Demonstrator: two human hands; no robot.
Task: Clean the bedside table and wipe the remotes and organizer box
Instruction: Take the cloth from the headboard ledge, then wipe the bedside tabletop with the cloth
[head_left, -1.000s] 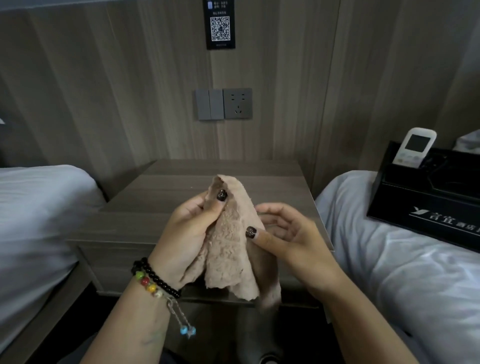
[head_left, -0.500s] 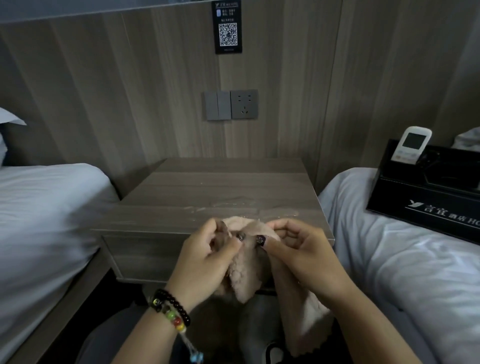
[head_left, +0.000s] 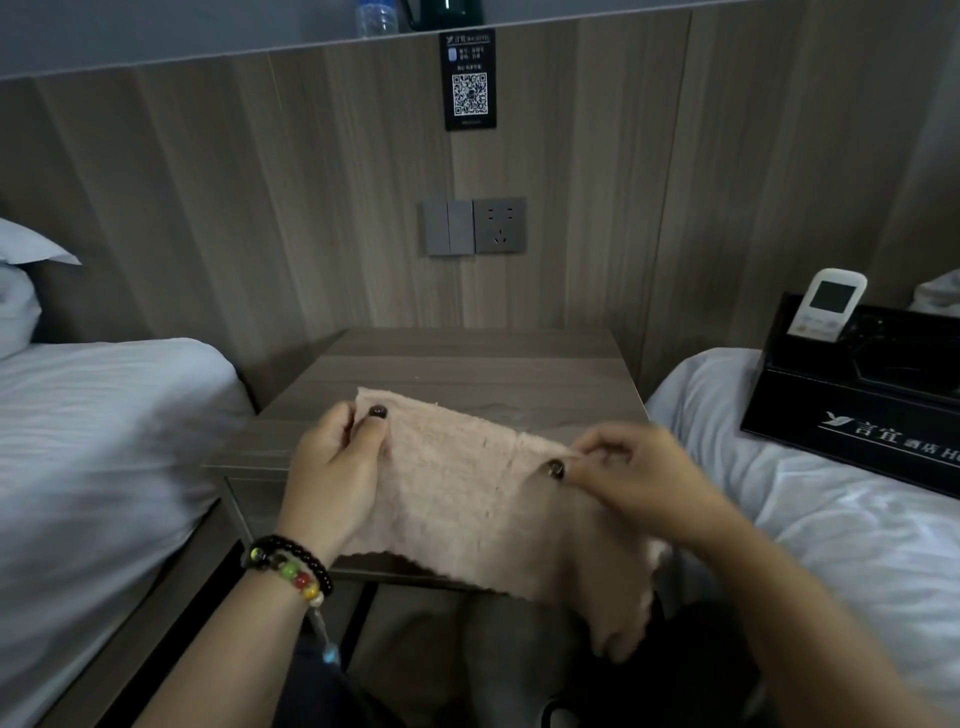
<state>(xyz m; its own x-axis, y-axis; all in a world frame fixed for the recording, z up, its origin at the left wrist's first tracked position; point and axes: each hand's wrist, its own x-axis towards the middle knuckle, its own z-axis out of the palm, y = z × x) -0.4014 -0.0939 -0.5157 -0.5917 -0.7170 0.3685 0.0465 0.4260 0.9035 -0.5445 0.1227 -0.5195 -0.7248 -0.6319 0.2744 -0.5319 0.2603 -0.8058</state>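
Note:
A beige cloth (head_left: 467, 493) is stretched flat between both hands over the front of the wooden bedside table (head_left: 483, 369). My left hand (head_left: 337, 467) pinches its upper left corner, thumb on top. My right hand (head_left: 628, 473) pinches the upper right edge. The cloth's lower part hangs down past the table's front edge. A black organizer box (head_left: 852, 415) lies on the right bed, with a white remote (head_left: 826, 304) standing in its back compartment.
White beds flank the table, the left bed (head_left: 104, 457) with a pillow (head_left: 21, 280). A switch and socket plate (head_left: 472, 226) and a QR sign (head_left: 470, 80) are on the wood wall. A bottle (head_left: 374, 18) stands on the ledge above.
The cloth was bunched between both hands; now my hands have pulled apart and spread it out flat. The view has tilted upward.

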